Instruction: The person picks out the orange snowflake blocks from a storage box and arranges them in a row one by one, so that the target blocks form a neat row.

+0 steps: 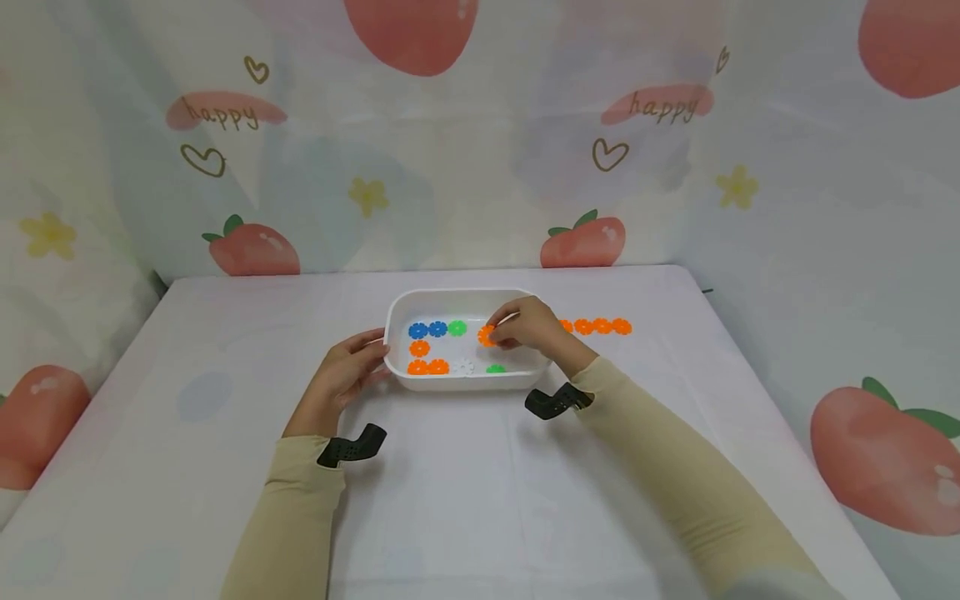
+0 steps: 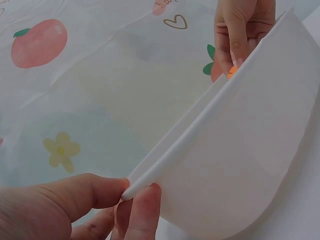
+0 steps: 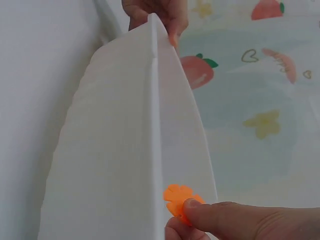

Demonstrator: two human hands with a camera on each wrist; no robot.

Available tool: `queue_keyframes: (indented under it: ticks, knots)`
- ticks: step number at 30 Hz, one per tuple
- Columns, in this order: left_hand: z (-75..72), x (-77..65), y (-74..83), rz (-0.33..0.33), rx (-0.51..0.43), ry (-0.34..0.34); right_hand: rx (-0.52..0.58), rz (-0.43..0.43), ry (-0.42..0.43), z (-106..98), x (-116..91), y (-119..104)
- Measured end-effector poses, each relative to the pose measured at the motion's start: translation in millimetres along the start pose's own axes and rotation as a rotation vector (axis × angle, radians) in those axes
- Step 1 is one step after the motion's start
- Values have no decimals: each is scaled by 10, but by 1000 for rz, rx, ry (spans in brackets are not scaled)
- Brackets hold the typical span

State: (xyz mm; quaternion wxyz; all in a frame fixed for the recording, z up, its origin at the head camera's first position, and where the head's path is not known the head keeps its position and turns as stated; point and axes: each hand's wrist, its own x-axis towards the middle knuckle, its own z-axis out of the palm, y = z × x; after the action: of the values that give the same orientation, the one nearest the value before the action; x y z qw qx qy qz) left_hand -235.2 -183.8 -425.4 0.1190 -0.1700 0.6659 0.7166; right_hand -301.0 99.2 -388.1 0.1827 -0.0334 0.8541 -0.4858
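Tan sleeves come in from the near edge, one left and one right, each with a black band at the wrist, and reach toward a white tray on the table. What matters most in space is how the orange flower piece sits against the tray: it is between the near and far walls, right of the middle, with the tray's long axis running left to right. Of the two hands, the right hand is the nearer to it, and in fact has it. Thumb and fingers pinch the piece narrowly at its right edge, so most of it sticks out to the left of the fingertips. Whether it touches the tray floor, I cannot tell.

At the far left end, thumb and fingers of the left hand grip the tray rim.

Left of the pinched piece, inside the tray, lie two blue pieces and a green piece, with three other orange pieces nearer. A clear piece lies by the near wall. Outside, right of the tray, an orange row runs left to right, partly hidden behind the right hand.
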Motion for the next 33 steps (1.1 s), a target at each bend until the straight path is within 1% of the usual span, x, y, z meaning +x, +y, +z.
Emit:
queue_keyframes:
  ticks: [5, 13, 23, 33]
  knots:
    - [-13, -7, -4, 4, 9, 10, 17, -14, -24, -87, -67, 0]
    - [-25, -14, -4, 5, 13, 6, -14, -3, -8, -214, -146, 25]
    - [-14, 6, -21, 1, 13, 8, -16, 2, -2, -414, -181, 78]
    - [13, 23, 7, 7, 8, 13, -1, 15, 21, -620, -189, 115]
